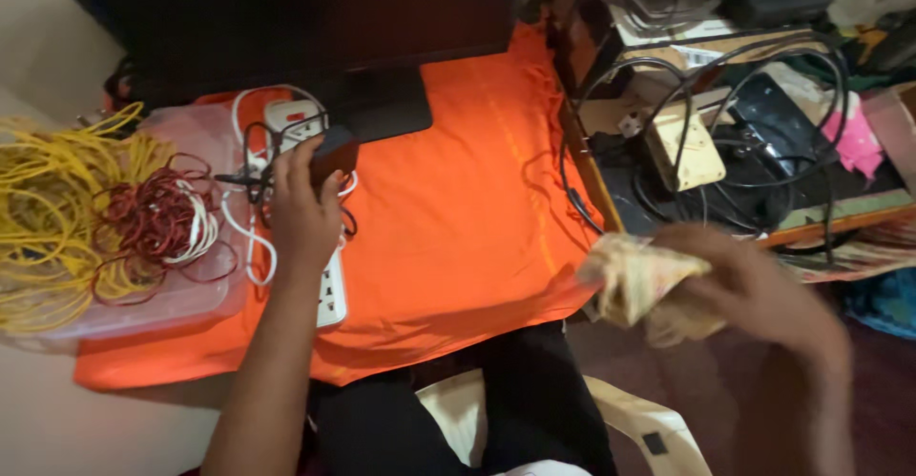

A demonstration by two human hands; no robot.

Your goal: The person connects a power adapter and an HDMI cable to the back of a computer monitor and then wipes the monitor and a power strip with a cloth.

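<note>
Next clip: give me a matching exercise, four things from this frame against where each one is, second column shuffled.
Things:
1. black adapter
2. crumpled yellowish cloth
3. yellow wires
4. white power strip

Places:
A. gripped in the right hand, off the table's right edge
B. under the left hand, at its fingertips
C. lying on the orange cloth, partly beneath the left wrist
D. heaped in the clear plastic tray at far left

Pairs: 1-B, 2-A, 3-D, 4-C
</note>
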